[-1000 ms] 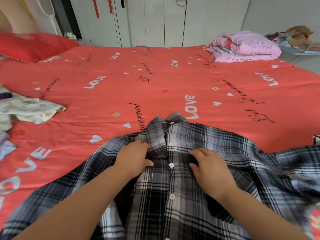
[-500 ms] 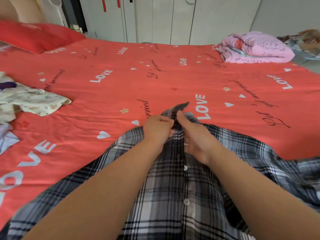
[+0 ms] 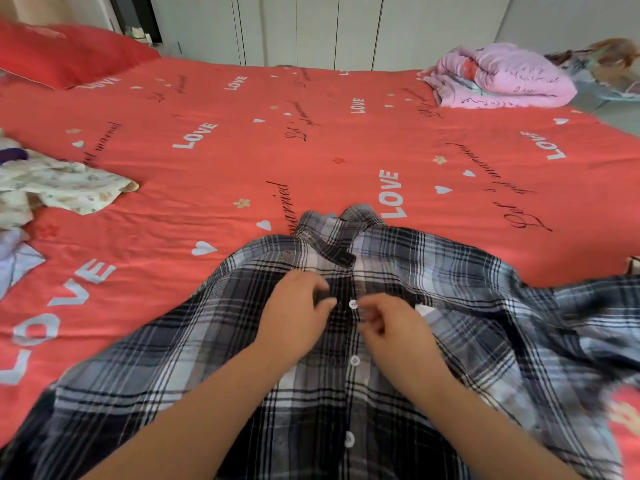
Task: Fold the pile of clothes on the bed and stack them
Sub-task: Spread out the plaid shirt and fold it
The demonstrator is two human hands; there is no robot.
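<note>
A black, grey and white plaid shirt (image 3: 214,344) lies face up on the red bed (image 3: 311,157), collar pointing away from me and sleeves spread to both sides. My left hand (image 3: 294,317) pinches the left edge of the button placket just below the collar. My right hand (image 3: 394,327) pinches the right edge beside a white button (image 3: 353,304). Both hands meet at the shirt's centre line. Further buttons run down the placket towards me.
A loose pile of pale floral clothes (image 3: 59,185) lies at the bed's left edge. A folded pink quilt (image 3: 498,77) sits at the far right corner, a red pillow (image 3: 69,50) at the far left. White wardrobe doors (image 3: 311,26) stand behind the bed.
Both hands have come back from the collar to the placket a little below it. The collar now lies flat on the bed.
</note>
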